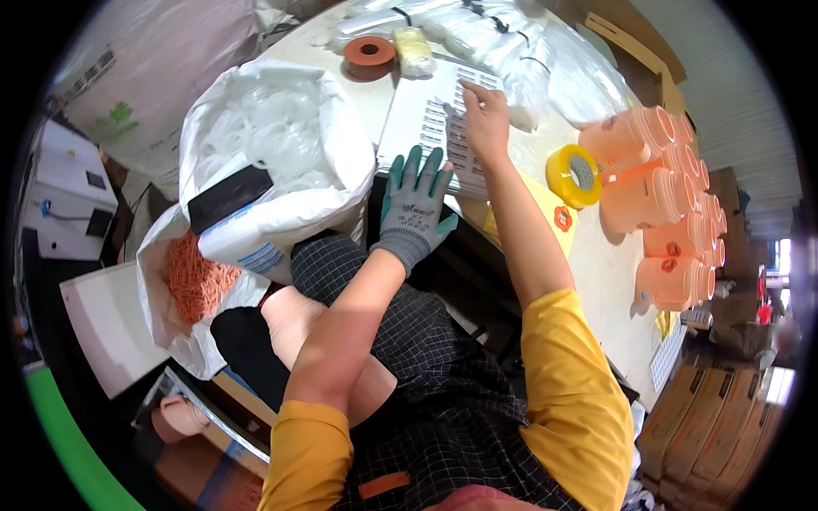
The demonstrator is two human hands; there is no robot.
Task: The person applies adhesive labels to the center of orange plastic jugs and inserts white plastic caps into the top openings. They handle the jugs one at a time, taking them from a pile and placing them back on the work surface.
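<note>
My left hand (415, 203) wears a grey glove with green fingertips. Its fingers are spread over the near edge of a white sheet of labels (417, 111), printed in dark rows. Bare and without a glove, my right hand (486, 119) is at the far right part of that sheet. Its fingers are curled in, with thumb and forefinger close together over the labels; whatever they pinch is too small to make out. Under my left forearm a pale peach cylindrical container (292, 317) lies across my lap, partly hidden by the arm.
Several peach jugs (646, 200) lie stacked on the right of the table, near a yellow tape roll (573, 175). A brown roll (369, 57) and clear plastic bags (486, 38) lie beyond the sheet. At left stand a sack of clear plastic parts (277, 136) and a bag of peach strips (194, 277).
</note>
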